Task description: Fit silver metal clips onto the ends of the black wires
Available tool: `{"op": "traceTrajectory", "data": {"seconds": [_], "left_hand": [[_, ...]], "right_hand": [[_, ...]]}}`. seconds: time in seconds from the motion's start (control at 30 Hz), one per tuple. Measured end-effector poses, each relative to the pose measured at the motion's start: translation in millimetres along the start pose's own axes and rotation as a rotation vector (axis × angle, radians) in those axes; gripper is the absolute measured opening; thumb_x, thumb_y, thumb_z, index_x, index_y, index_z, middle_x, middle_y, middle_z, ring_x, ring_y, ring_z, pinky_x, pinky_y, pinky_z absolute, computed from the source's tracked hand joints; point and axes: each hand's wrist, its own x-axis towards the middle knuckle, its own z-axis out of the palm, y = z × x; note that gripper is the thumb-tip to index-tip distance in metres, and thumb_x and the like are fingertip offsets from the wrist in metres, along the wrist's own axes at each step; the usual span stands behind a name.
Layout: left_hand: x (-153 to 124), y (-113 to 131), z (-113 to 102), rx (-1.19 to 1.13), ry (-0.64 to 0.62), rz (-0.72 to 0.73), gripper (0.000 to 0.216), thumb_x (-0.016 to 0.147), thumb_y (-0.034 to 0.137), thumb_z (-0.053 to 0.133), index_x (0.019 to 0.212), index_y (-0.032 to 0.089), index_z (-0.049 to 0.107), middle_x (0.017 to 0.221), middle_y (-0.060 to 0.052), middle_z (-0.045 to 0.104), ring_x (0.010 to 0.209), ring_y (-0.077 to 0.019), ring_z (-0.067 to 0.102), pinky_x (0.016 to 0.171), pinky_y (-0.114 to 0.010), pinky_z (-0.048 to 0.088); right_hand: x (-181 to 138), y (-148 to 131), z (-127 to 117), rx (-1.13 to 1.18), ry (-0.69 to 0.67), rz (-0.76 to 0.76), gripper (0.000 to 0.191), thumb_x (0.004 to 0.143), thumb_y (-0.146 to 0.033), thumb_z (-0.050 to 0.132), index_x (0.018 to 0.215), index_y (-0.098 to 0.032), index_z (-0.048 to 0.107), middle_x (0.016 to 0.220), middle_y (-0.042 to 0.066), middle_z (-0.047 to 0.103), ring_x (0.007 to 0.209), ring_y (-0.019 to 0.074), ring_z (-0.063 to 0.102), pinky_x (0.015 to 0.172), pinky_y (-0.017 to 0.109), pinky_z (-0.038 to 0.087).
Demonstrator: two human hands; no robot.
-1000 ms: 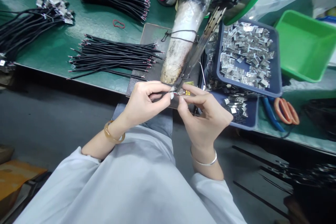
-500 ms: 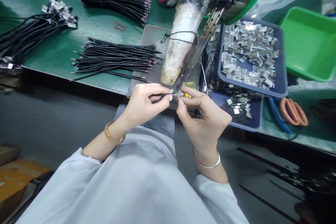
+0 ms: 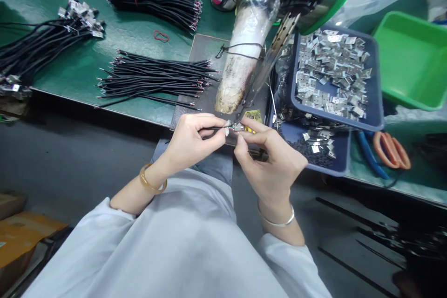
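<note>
My left hand (image 3: 197,139) pinches a short black cable (image 3: 213,128) between thumb and fingers, with white covers on the fingertips. My right hand (image 3: 270,156) is closed in a pinch at a small silver metal piece (image 3: 238,127), which sits at the cable's end between both hands. Thin red wire shows beside the metal piece; how they join is too small to tell. Just beyond the fingertips are the soldering iron's dark tip and the lower end of a white plastic-wrapped tube (image 3: 240,56). A yellow sponge-like pad (image 3: 253,115) lies behind my right fingers.
Bundles of black cables (image 3: 153,77) lie on the green table (image 3: 132,39) at left. A blue tray (image 3: 375,79) of metal brackets overlaps a lower blue tray (image 3: 344,153). A green bin (image 3: 412,65) and orange-handled scissors (image 3: 391,149) are at right.
The view has shifted slightly. Both hands keep their pinch in nearly the same place, and the metal piece shows a little more clearly between them.
</note>
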Motion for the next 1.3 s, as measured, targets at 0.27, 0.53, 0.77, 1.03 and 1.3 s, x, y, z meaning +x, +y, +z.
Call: {"op": "traceTrajectory", "data": {"seconds": [0.27,0.53,0.77,1.03,1.3], "left_hand": [[-12,-1,9,-0.122,0.082,-0.121,0.014,0.078,0.02,0.063,0.077,0.012,0.074,0.063,-0.001,0.066,0.05,-0.0065,0.05,0.046,-0.017,0.038],[-10,-5,10,-0.03,0.083,-0.067,0.017,0.08,0.019,0.061,0.083,0.01,0.076,0.074,-0.004,0.073,0.058,-0.008,0.059,0.051,-0.016,0.046],[-7,-5,11,0.03,0.097,0.001,0.016,0.083,0.016,0.06,0.083,0.01,0.075,0.078,-0.005,0.075,0.061,-0.0083,0.063,0.051,-0.014,0.047],[-8,-3,8,0.106,0.097,0.13,0.016,0.083,0.011,0.06,0.08,0.013,0.076,0.072,-0.002,0.073,0.057,-0.0065,0.058,0.046,-0.013,0.04],[-9,-2,9,0.003,0.082,-0.065,0.015,0.082,0.016,0.062,0.079,0.013,0.076,0.08,-0.004,0.077,0.068,-0.0101,0.067,0.054,-0.013,0.05]], "right_hand": [[-8,3,6,0.259,0.068,0.232,0.011,0.086,-0.012,0.071,0.081,-0.021,0.065,0.098,0.001,0.078,0.085,0.014,0.077,0.068,0.022,0.064],[-6,6,7,0.236,0.06,0.185,0.011,0.086,-0.012,0.072,0.081,-0.022,0.068,0.095,0.001,0.078,0.089,0.0146,0.075,0.07,0.024,0.062],[-1,11,10,0.189,0.075,0.109,0.013,0.085,-0.01,0.072,0.082,-0.022,0.067,0.093,0.0,0.077,0.087,0.014,0.074,0.076,0.026,0.061],[-1,7,6,0.077,0.049,0.036,0.015,0.085,-0.01,0.071,0.081,-0.022,0.064,0.096,0.0,0.078,0.088,0.015,0.076,0.076,0.026,0.06],[-2,6,5,0.034,0.024,0.025,0.014,0.089,-0.012,0.068,0.083,-0.024,0.062,0.095,0.0,0.078,0.087,0.0149,0.076,0.075,0.027,0.06]]}}
